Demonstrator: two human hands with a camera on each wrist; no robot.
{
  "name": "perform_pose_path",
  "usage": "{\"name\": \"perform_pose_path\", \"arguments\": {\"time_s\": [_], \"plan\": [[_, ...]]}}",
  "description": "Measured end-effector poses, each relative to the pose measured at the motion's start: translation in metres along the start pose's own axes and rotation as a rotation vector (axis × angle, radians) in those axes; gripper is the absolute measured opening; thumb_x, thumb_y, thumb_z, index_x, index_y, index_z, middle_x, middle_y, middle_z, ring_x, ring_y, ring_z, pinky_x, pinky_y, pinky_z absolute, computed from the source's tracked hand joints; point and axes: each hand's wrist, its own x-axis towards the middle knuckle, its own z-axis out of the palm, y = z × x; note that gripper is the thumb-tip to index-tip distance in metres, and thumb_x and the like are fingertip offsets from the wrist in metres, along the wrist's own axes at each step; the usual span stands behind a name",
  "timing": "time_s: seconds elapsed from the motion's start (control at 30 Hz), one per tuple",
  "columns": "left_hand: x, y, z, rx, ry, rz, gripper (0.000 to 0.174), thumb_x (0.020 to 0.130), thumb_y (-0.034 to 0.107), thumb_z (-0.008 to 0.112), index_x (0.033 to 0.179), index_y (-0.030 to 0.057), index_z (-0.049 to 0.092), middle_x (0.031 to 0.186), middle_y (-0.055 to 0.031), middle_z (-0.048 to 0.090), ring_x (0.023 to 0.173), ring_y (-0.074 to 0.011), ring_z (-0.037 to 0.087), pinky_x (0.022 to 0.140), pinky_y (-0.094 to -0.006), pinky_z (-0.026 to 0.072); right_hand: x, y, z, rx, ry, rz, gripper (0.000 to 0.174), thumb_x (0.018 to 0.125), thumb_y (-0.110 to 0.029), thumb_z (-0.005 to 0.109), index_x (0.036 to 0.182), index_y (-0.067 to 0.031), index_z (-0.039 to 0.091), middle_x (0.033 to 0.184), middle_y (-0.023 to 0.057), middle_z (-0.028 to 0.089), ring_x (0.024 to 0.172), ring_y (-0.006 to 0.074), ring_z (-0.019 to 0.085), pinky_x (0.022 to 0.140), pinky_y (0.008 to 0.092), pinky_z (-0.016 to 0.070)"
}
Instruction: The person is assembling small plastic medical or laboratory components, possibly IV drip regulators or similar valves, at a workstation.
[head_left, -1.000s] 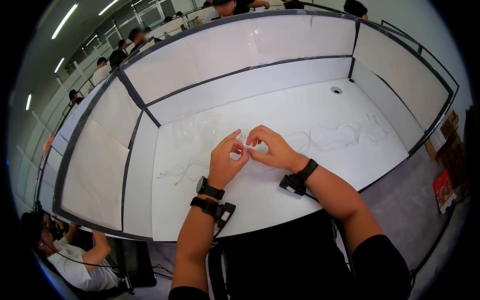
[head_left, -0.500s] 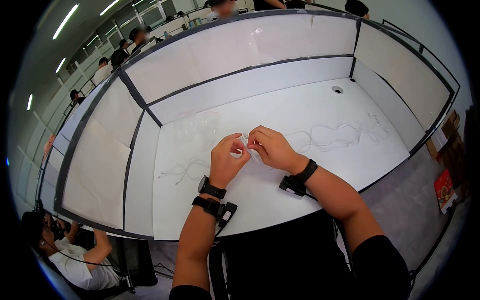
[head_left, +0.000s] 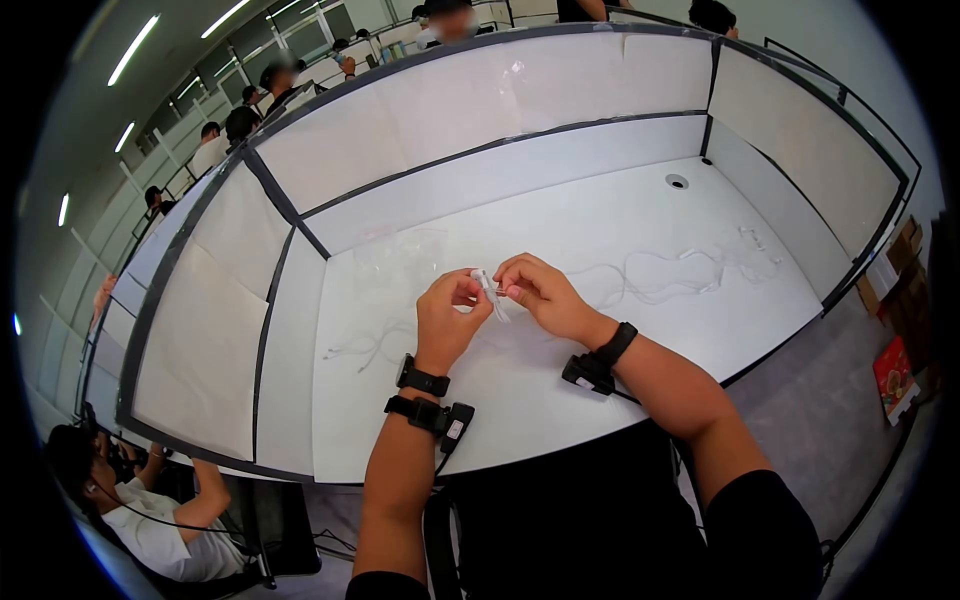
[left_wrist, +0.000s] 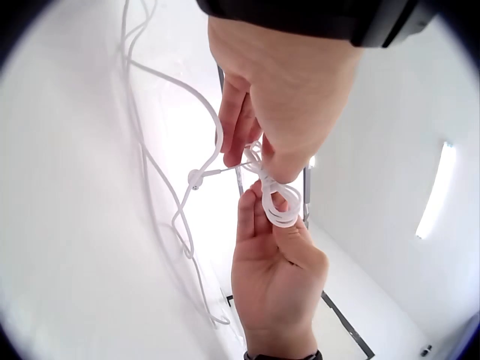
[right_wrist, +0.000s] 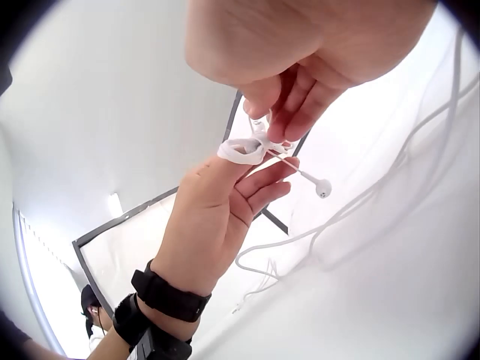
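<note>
Both hands meet over the middle of the white table point(head_left: 560, 400), holding wired white earphones whose cable is wound into a small looped bundle point(left_wrist: 282, 204). My left hand point(head_left: 445, 318) pinches the bundle between thumb and fingers. Thumb and fingertips of my right hand point(head_left: 548, 297) pinch the cable at the bundle's other side. In the right wrist view, loops stick out past the left thumb, and an earbud point(right_wrist: 322, 187) dangles on a short length of cable. The fingertips hide part of the wrapped middle.
Loose white cables lie on the table at left point(head_left: 372, 345), and longer tangled ones point(head_left: 650, 285) run to the right. A clear plastic bag point(head_left: 395, 255) lies behind the left hand. Pale partition walls point(head_left: 480, 100) enclose the back and sides; a round cable hole point(head_left: 677, 181) sits at back right.
The right thumb and fingers have drawn together from a wider curl and pinch the cable. More of the white bundle shows between the hands, which have stayed in nearly the same place.
</note>
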Motion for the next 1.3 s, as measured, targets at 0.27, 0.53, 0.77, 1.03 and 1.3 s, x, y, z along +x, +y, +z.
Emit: {"name": "perform_pose_path", "arguments": {"time_s": [0.27, 0.53, 0.77, 1.03, 1.3], "plan": [[-0.001, 0.0, 0.0, -0.185, -0.032, -0.066, 0.019, 0.083, -0.001, 0.07, 0.102, -0.0013, 0.069, 0.118, -0.0163, 0.069, 0.086, -0.0209, 0.074, 0.075, -0.0291, 0.0604, 0.0, 0.002, -0.003, 0.186, 0.019, 0.179, 0.011, 0.103, -0.011, 0.053, 0.108, -0.0006, 0.056, 0.106, 0.0069, 0.064, 0.098, 0.013, 0.062, 0.09, 0.0294, 0.0504], [-0.005, -0.001, 0.001, -0.167, -0.136, -0.055, 0.019, 0.084, 0.0, 0.072, 0.103, -0.0023, 0.071, 0.114, -0.0157, 0.071, 0.088, -0.0204, 0.074, 0.077, -0.0288, 0.0602, -0.002, -0.006, 0.0, -0.035, 0.119, 0.109, 0.014, 0.103, -0.013, 0.055, 0.107, 0.0003, 0.054, 0.094, 0.0094, 0.067, 0.084, 0.0169, 0.068, 0.079, 0.0297, 0.054], [-0.007, 0.004, 0.003, -0.109, -0.213, -0.105, 0.02, 0.085, 0.003, 0.074, 0.104, -0.0015, 0.07, 0.108, -0.0139, 0.072, 0.085, -0.0175, 0.073, 0.076, -0.0273, 0.059, -0.002, -0.009, -0.001, -0.219, 0.117, 0.087, 0.013, 0.102, -0.012, 0.056, 0.107, -0.0005, 0.055, 0.096, 0.0089, 0.067, 0.087, 0.0153, 0.065, 0.083, 0.0301, 0.0535], [-0.007, 0.009, 0.007, -0.058, -0.105, -0.142, 0.021, 0.086, 0.004, 0.072, 0.106, -0.0002, 0.068, 0.092, -0.0095, 0.073, 0.082, -0.0163, 0.072, 0.077, -0.0277, 0.0576, 0.0, -0.01, -0.002, -0.124, 0.102, 0.052, 0.014, 0.095, -0.012, 0.066, 0.101, -0.0011, 0.061, 0.091, 0.0057, 0.069, 0.084, 0.0135, 0.065, 0.079, 0.0279, 0.0522], [-0.005, 0.006, 0.004, -0.056, -0.073, -0.139, 0.017, 0.088, 0.006, 0.071, 0.104, 0.0003, 0.071, 0.089, -0.0074, 0.073, 0.08, -0.0134, 0.071, 0.075, -0.0266, 0.0563, -0.001, 0.003, -0.004, 0.081, 0.072, 0.075, 0.015, 0.09, -0.005, 0.069, 0.102, -0.0016, 0.06, 0.099, 0.0062, 0.066, 0.091, 0.0135, 0.065, 0.09, 0.0303, 0.0524]]}}
